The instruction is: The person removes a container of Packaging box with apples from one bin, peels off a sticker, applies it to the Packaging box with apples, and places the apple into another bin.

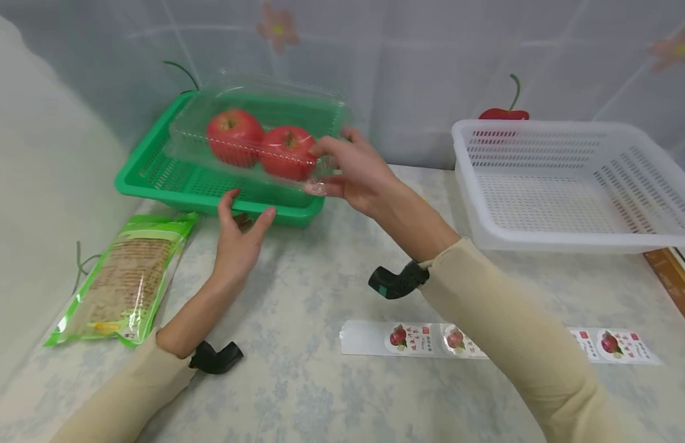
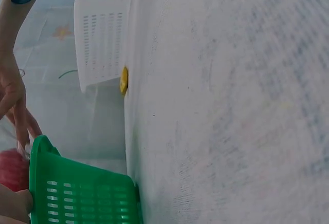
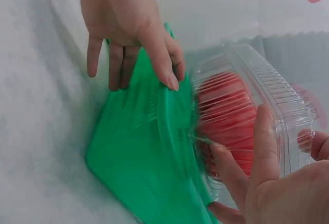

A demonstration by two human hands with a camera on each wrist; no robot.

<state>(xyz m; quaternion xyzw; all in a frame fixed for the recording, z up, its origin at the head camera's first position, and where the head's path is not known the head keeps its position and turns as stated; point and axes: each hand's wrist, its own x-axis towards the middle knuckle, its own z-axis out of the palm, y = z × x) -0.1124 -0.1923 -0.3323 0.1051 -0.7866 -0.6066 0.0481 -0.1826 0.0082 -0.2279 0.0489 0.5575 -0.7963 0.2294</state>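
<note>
A clear plastic clamshell box (image 1: 201,132) holding two red apples (image 1: 287,152) is tilted above the green basket (image 1: 154,191). My right hand (image 1: 356,169) grips the box by its right end, the thumb low and the fingers on the side; the right wrist view shows the ribbed box (image 3: 267,80) close to the basket's rim. At the front rim is my left hand (image 1: 237,243). Its fingers look loosely extended in the right wrist view, where the left hand (image 3: 126,18) has its thumb and index finger at the rim and the others hanging beside the outer wall.
A white slotted basket (image 1: 542,237) stands at the right, near a brown-edged object (image 1: 674,283). At the left lies a green-edged food packet (image 1: 129,277). In front is a strip of apple-print stickers (image 1: 370,338), partly covered by the right sleeve. A printed curtain (image 1: 403,74) hangs behind.
</note>
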